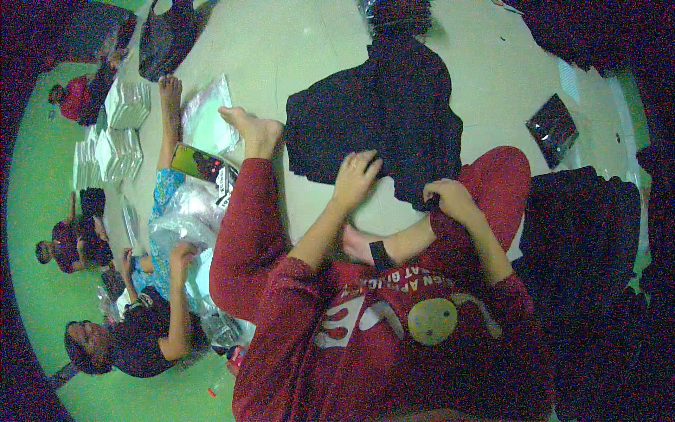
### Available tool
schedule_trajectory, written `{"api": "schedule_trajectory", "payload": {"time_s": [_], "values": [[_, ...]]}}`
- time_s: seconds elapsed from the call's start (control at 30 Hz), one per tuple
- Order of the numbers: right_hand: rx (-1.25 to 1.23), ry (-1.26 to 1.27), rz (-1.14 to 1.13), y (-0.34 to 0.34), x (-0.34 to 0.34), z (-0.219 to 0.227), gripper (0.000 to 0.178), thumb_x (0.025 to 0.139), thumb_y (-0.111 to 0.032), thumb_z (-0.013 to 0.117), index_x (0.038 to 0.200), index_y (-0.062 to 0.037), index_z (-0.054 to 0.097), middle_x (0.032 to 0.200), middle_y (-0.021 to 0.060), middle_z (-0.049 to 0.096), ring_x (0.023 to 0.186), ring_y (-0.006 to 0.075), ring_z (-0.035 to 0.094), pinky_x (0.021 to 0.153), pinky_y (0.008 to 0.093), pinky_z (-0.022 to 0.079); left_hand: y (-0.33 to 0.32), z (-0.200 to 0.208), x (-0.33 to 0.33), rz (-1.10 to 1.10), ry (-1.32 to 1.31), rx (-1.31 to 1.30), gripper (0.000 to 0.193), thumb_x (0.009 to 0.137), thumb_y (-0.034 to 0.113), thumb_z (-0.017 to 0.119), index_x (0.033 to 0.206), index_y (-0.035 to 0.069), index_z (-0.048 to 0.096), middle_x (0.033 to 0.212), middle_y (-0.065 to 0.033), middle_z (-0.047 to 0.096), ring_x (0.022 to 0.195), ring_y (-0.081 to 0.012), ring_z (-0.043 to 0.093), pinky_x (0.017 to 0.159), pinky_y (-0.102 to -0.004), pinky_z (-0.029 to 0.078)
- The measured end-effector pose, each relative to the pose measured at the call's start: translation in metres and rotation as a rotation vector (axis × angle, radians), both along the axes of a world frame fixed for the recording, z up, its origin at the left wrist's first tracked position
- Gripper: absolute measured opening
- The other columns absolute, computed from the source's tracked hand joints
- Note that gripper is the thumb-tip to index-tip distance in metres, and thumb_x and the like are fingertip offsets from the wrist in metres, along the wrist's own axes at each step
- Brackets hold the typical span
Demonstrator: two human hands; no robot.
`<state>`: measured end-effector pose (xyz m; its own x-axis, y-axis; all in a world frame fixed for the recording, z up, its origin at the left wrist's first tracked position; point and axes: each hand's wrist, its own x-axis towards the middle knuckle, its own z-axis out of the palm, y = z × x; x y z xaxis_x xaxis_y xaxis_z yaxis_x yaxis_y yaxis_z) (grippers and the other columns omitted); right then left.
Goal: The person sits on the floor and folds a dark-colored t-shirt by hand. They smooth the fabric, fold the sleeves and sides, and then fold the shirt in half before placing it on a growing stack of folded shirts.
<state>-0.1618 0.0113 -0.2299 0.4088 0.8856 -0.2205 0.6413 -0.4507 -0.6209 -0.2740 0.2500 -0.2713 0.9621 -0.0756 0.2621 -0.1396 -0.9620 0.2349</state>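
A black garment (373,112) is spread on the floor in front of my crossed legs; its exact kind is hard to make out in the dim picture. My left hand (357,179) rests on its near edge, fingers slightly bent and apart on the cloth. Further right, my right hand (450,199) is closed, pinching a near corner of the same garment between thumb and fingers. A short dark strip (380,254) lies across my ankle, below the two hands.
Dark cloth (583,239) is heaped at my right, with a dark plastic-wrapped packet (553,130) beyond it. Another dark stack (401,21) stands at the far edge. On my left a co-worker (151,323) sits among clear plastic bags (193,218); white stacks (126,105) lie farther off.
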Motion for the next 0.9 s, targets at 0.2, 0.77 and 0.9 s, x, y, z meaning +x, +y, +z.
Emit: {"api": "schedule_trajectory", "payload": {"time_s": [0.2, 0.77, 0.9], "values": [[0.072, -0.006, -0.003, -0.004, 0.000, 0.000, 0.027, 0.060, 0.005, 0.048, 0.080, -0.0107, 0.059, 0.080, 0.0096, 0.062, 0.081, 0.0303, 0.058, 0.071, 0.0398, 0.045, 0.071, 0.028, -0.035, 0.555, 0.036, -0.241, 0.025, 0.079, 0.018, 0.052, 0.092, -0.001, 0.058, 0.099, -0.0185, 0.057, 0.091, -0.0348, 0.053, 0.080, -0.0404, 0.042], [-0.027, -0.043, 0.047, -0.003, -0.004, 0.005, 0.023, 0.065, -0.002, 0.048, 0.081, -0.0112, 0.060, 0.082, 0.0114, 0.062, 0.083, 0.0302, 0.058, 0.072, 0.0405, 0.045, 0.112, 0.042, -0.064, 0.055, 0.187, 0.299, 0.019, 0.073, 0.017, 0.055, 0.089, 0.007, 0.053, 0.091, -0.0113, 0.052, 0.081, -0.0295, 0.053, 0.068, -0.0386, 0.043], [-0.048, -0.101, 0.048, -0.001, -0.006, 0.005, 0.022, 0.067, -0.005, 0.048, 0.083, -0.0117, 0.062, 0.083, 0.0104, 0.062, 0.082, 0.0292, 0.059, 0.073, 0.0407, 0.044, 0.113, 0.043, -0.050, 0.217, 0.371, 0.080, 0.019, 0.081, 0.024, 0.052, 0.085, 0.006, 0.053, 0.081, -0.0139, 0.056, 0.073, -0.0312, 0.056, 0.064, -0.0401, 0.045]]}}
